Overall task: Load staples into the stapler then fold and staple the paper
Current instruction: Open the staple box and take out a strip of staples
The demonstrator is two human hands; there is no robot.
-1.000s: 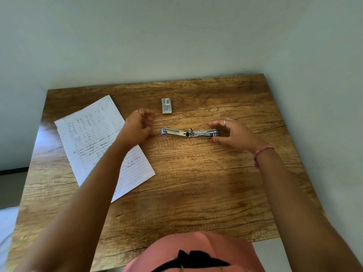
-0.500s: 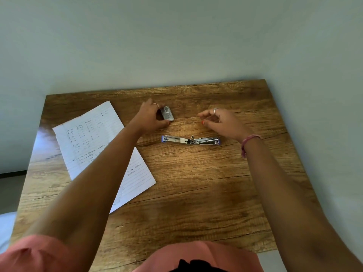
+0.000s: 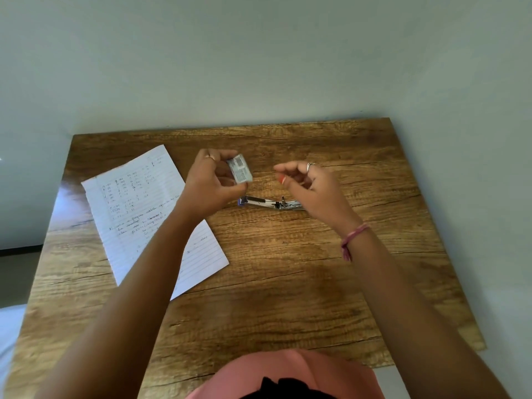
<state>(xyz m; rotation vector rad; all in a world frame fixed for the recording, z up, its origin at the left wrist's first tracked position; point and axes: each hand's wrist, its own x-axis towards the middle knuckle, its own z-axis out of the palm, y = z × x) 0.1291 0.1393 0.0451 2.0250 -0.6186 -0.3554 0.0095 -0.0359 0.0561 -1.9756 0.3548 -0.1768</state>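
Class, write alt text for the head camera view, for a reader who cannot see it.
A person's left hand holds a small staple box above a wooden table, while the right hand hovers beside it with fingers loosely curled, holding nothing. Below the hands an opened stapler lies flat, and a handwritten lined paper lies to the left.

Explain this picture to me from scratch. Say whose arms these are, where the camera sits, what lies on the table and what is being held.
There is no machine here. A person wears a camera on the head, looking down past a pink top at both arms. The left hand grips a small box of staples, lifted above the wooden table. The right hand holds nothing; its fingers are loosely curled, near the box. On the table lies a stapler, swung open flat, and to its left a lined sheet of paper with handwriting, still unfolded.
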